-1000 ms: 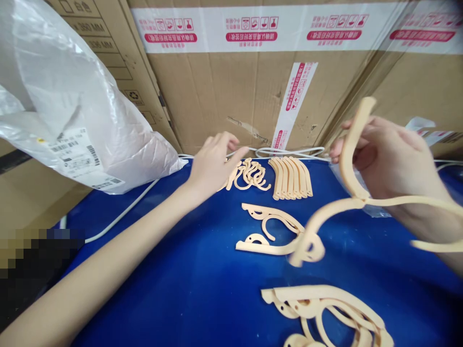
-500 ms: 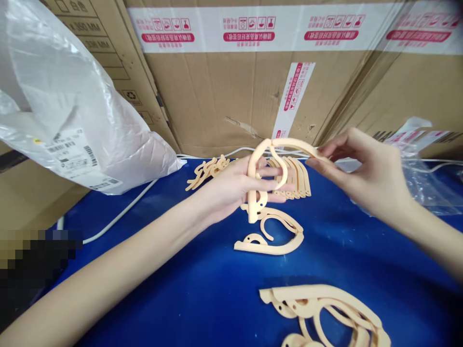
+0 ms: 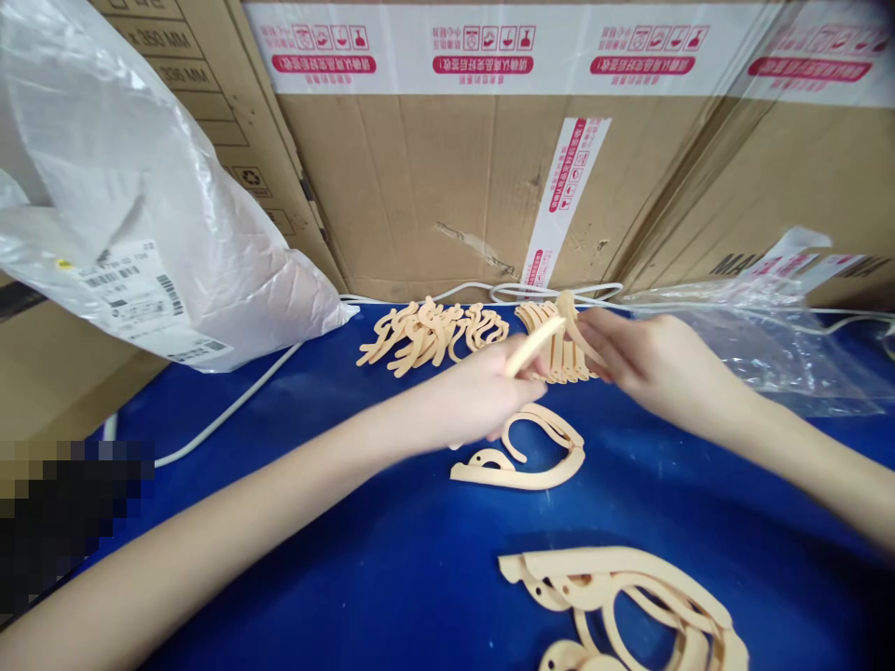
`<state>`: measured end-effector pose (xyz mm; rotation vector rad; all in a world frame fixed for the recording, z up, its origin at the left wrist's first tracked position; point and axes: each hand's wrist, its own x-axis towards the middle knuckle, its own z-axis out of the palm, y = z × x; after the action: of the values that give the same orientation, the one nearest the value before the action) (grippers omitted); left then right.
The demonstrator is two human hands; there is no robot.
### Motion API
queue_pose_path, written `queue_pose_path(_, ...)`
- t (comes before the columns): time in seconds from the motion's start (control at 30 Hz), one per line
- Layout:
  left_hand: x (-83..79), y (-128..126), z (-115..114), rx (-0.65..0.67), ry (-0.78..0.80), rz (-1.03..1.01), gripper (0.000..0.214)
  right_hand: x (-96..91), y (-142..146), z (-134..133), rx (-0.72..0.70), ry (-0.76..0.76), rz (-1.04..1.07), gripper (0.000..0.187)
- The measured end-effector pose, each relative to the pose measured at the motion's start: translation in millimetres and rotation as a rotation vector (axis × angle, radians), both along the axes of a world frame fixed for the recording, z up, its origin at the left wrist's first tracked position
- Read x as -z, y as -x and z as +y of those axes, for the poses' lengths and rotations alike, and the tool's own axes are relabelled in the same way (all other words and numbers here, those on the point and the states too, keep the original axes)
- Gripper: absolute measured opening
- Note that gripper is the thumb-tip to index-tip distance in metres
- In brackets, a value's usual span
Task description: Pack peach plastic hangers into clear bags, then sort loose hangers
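Observation:
Both hands are closed on a beige plastic folding hanger [image 3: 537, 343], raised above the blue tabletop. One arm of it is in the fist of my left hand [image 3: 489, 390]. My right hand [image 3: 647, 349] pinches the other arm, just right of the joint at the top. The hanger is seen nearly edge-on, and fingers hide much of it. Below my left hand lies another folding hanger [image 3: 535, 480], bent at its joint. Nearer to me is a pile of folded hangers [image 3: 629, 564], cut off by the bottom edge of the view.
Loose hooked pieces [image 3: 419, 340] lie heaped at the back, beside a row of curved arms [image 3: 570, 363]. Cardboard boxes [image 3: 419, 186] wall off the far side. A white plastic bag [image 3: 210, 233] leans in from the left, clear plastic wrap [image 3: 790, 354] lies right, and a white cable [image 3: 238, 410] crosses the blue table [image 3: 350, 559].
The held hanger has turned from facing me to nearly edge-on. My left fingers have closed around its arm, and my right hand has come left and slightly down.

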<state>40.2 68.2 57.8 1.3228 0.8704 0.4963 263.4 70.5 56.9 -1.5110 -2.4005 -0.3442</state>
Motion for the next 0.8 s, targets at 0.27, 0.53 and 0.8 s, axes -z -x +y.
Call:
queue_pose_path(0.27,-3.8,-9,26,-0.153,-0.127,0.067,0.01,15.0,-34,50,0.4,0.192,0.11,0.03)
queue_pose_path(0.53,7.6,-32,52,-0.146,0.077,-0.04,0.013,31.6,-26,57,0.504,0.155,0.024,0.035)
queue_pose_path(0.8,15.0,-39,58,-0.151,0.13,-0.07,0.023,38.0,-38,66,0.381,0.268,0.127,0.032)
